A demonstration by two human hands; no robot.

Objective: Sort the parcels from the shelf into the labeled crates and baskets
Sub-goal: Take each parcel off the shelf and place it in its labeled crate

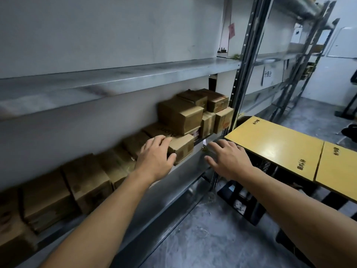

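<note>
While the left hand clamps the parcel — short end outward — the right hand hovers splayed.

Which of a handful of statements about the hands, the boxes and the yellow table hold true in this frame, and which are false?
1. The left hand grips a box on the shelf. True.
2. The right hand holds a box. False: it is open with fingers spread and holds nothing.
3. A yellow table stands to the right of the shelf. True.
4. All the boxes lie in one layer. False: stacked boxes sit at the shelf's right end.
</note>
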